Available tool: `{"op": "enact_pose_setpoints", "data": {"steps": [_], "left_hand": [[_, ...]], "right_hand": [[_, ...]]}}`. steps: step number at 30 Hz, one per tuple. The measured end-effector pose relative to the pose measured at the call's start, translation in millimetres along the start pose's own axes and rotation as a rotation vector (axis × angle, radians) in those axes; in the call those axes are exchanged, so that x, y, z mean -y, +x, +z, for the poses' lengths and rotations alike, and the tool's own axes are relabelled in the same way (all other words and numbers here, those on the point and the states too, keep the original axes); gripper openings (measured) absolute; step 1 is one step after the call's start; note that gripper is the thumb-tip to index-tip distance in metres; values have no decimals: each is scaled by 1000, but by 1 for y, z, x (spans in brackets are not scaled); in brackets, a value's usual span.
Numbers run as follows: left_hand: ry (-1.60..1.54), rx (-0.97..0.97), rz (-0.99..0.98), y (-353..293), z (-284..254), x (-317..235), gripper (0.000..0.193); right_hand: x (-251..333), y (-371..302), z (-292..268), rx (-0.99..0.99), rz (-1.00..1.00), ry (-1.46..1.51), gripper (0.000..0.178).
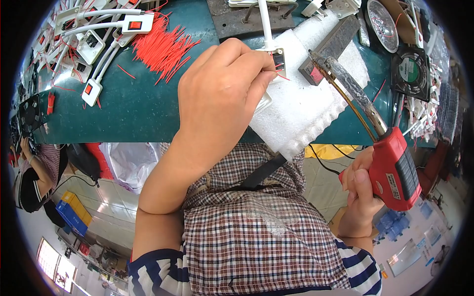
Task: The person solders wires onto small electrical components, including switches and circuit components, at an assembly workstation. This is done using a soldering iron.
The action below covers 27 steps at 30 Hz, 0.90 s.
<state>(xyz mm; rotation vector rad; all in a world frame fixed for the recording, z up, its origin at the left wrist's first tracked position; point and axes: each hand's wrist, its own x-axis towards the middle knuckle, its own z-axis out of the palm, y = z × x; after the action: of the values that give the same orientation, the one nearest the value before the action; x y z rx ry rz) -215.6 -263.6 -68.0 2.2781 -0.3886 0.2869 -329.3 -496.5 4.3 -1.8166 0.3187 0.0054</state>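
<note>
My left hand (217,93) is closed, its thumb and forefinger pinched on a short red wire (282,76). The pinch is at an open white switch housing (280,51) with a dark inside and a white cable (265,24) running away from me. My fingers hide much of that housing. My right hand (363,185) is wrapped round the grip of a red soldering gun (390,170). The gun's long tip slants up and left over a dark metal block (333,47), apart from the housing. White foam sheet (291,108) lies under the housing and the block.
A pile of cut red wires (163,47) lies left of my left hand. White cabled switches (91,91) with red rockers crowd the far left. A metal dish (381,24) and a small black fan (411,71) stand at the right. Another person's arm (39,170) shows at far left.
</note>
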Motion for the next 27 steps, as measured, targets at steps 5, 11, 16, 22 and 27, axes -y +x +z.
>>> {"op": "enact_pose_setpoints", "data": {"steps": [5, 11, 16, 22, 27], "left_hand": [[-24, -43, 11, -2, 4, 2, 14], [65, 32, 61, 9, -16, -1, 11], [377, 13, 483, 43, -26, 0, 30], [449, 325, 597, 77, -50, -16, 22], [556, 110, 713, 77, -52, -37, 36]], "right_hand": [[0, 2, 0, -18, -41, 2, 20], [-3, 4, -6, -50, -80, -29, 18], [0, 5, -5, -71, -97, 23, 16], [0, 5, -12, -112, -174, 56, 14], [0, 13, -8, -231, -252, 158, 11]]}}
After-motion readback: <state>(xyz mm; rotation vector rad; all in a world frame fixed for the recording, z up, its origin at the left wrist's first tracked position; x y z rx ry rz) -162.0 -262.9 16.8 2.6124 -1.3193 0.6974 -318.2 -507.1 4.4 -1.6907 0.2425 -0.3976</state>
